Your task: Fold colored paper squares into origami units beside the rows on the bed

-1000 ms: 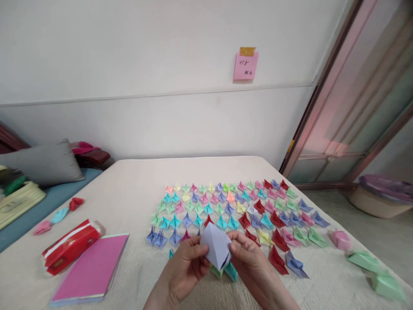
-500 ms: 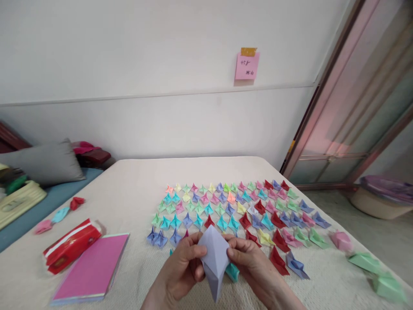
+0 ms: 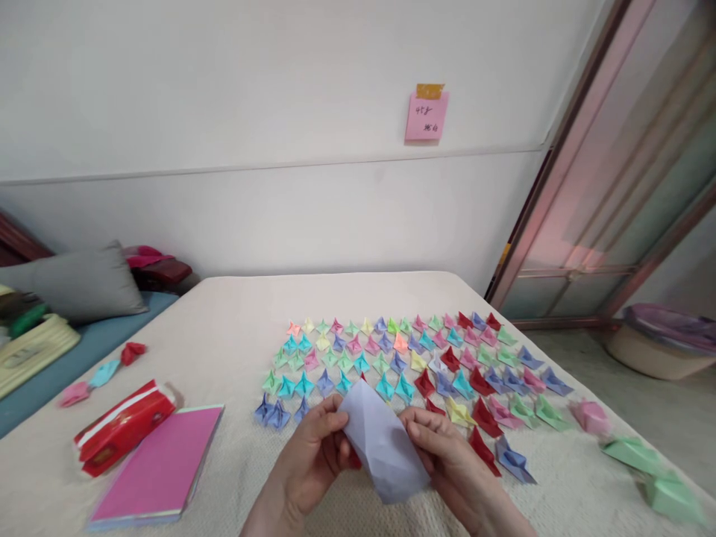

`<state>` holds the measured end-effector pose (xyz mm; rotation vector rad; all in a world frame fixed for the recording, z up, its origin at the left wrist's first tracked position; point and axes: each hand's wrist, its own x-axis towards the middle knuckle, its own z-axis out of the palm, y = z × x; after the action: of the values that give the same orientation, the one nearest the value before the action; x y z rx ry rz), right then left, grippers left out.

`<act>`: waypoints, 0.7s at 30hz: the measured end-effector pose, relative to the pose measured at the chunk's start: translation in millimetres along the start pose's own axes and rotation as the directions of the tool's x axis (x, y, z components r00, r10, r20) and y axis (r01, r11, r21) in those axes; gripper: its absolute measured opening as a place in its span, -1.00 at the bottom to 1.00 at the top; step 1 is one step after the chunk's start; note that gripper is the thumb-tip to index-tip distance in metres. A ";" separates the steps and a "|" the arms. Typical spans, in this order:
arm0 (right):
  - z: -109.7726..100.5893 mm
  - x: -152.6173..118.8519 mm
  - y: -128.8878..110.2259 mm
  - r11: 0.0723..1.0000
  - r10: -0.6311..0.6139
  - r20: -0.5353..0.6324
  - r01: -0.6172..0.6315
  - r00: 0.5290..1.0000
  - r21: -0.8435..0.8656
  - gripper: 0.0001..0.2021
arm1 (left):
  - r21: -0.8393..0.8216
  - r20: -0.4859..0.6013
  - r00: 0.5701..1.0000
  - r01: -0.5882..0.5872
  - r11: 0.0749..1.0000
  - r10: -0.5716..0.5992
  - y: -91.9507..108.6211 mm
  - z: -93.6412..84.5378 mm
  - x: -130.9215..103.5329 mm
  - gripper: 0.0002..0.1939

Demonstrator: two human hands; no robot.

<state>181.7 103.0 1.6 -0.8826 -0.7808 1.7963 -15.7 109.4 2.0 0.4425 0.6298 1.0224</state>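
Between my two hands is a folded pale-lavender sheet of paper (image 3: 380, 444), tilted and creased along its length, its lower end wide and slightly blurred. My left hand (image 3: 318, 447) pinches its upper left edge between thumb and fingers. At the right edge, my right hand (image 3: 439, 451) grips the paper with thumb and bent fingers. Just beyond the hands lie rows of small folded paper pieces (image 3: 385, 385) in many colours. Some of these are hidden behind the paper and the hands.
On the left lie a pink sheet stack (image 3: 162, 470) and a red-and-white packet (image 3: 126, 425). Green folded papers (image 3: 674, 496) and a pink one (image 3: 591, 418) sit along the right edge of the table (image 3: 246, 328). A pink note (image 3: 426, 117) is taped to the wall.
The lavender paper has gone from a narrow diamond with a pointed lower tip to a wider, opened-out shape. My right hand has shifted slightly, still gripping its edge.
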 end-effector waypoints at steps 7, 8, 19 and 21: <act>5.9 -3.5 -5.2 1.000 -0.007 0.014 0.007 1.000 -0.005 -0.85 | -0.217 -0.092 0.996 -0.030 0.976 0.010 0.6 2.9 0.7 -0.90; 7.2 -3.8 -5.8 1.000 -0.009 0.016 0.009 1.000 -0.015 -0.86 | -0.237 -0.103 0.995 -0.028 0.971 0.004 0.2 2.4 1.2 -0.91; 5.9 3.8 6.4 1.000 -0.003 -0.138 -0.001 0.990 -0.029 -0.82 | -0.270 -0.063 0.995 0.054 0.961 -0.074 -10.4 2.2 4.9 -0.85; 8.4 5.9 11.6 0.993 -0.024 -0.124 0.009 0.992 -0.121 -0.81 | -0.265 -0.040 0.997 0.060 0.962 -0.073 -15.4 3.8 5.9 -0.88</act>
<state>167.5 103.4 -4.7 -1.0545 -0.8195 1.6756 -1.1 107.4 -6.3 0.1613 0.5397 1.0386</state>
